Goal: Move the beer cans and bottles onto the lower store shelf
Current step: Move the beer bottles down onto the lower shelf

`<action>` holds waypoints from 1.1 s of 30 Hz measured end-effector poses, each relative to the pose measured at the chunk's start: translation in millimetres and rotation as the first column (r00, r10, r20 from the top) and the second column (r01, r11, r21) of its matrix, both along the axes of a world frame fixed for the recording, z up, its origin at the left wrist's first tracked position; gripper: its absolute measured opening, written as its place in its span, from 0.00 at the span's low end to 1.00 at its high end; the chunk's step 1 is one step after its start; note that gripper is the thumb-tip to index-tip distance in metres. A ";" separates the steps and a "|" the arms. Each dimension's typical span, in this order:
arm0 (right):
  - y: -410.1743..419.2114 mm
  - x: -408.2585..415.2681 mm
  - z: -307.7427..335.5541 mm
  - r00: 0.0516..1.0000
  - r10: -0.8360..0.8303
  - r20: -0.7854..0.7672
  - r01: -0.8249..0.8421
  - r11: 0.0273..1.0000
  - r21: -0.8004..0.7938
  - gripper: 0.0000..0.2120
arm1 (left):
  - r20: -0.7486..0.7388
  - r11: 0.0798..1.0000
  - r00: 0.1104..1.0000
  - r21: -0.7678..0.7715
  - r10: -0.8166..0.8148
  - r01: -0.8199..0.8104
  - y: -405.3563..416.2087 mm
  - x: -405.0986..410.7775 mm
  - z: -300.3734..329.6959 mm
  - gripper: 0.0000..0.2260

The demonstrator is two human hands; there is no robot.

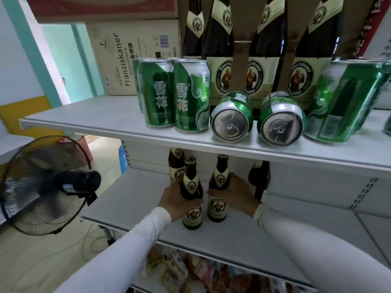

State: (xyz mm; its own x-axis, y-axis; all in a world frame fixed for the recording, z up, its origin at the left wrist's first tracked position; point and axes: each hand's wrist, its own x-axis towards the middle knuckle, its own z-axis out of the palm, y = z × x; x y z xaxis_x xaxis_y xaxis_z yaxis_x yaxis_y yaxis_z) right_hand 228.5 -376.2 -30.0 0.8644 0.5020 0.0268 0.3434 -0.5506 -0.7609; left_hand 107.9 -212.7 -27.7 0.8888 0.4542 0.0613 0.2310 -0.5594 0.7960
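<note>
On the lower shelf [243, 235] my left hand [173, 199] grips a brown beer bottle [191, 216] by its body. Beside it my right hand [237, 195] grips a second brown bottle [218, 206]; both stand upright on the shelf. Two more bottles [176, 166] [259, 176] stand behind them. On the upper shelf [105, 115] stand upright green cans [156, 94] [191, 96] [342, 102], and two green cans [231, 117] [280, 119] lie on their sides with tops facing me. Several tall bottles [223, 60] stand behind the cans.
A black standing fan [48, 185] is close at the left of the shelves. Cardboard boxes [131, 58] sit at the back left of the upper shelf. Packaged snacks [190, 271] fill the shelf below. The lower shelf's right part is bare.
</note>
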 end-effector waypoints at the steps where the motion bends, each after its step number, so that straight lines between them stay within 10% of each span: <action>1: -3.9 -5.4 1.0 1.000 -0.006 0.005 0.006 1.000 -0.006 0.29 | -0.004 0.999 1.000 0.015 -0.029 0.029 3.0 -0.6 0.7 0.25; 16: -213.7 -107.7 39.8 0.854 -0.513 0.083 0.520 0.846 -0.116 0.24 | -0.068 0.760 0.766 0.098 -0.639 0.643 -131.4 18.2 12.7 0.19; 33: -636.4 -287.3 84.4 0.398 -0.889 0.228 0.916 0.398 -0.047 0.24 | 0.077 0.273 0.270 0.033 -0.960 0.962 -601.1 -19.3 27.7 0.27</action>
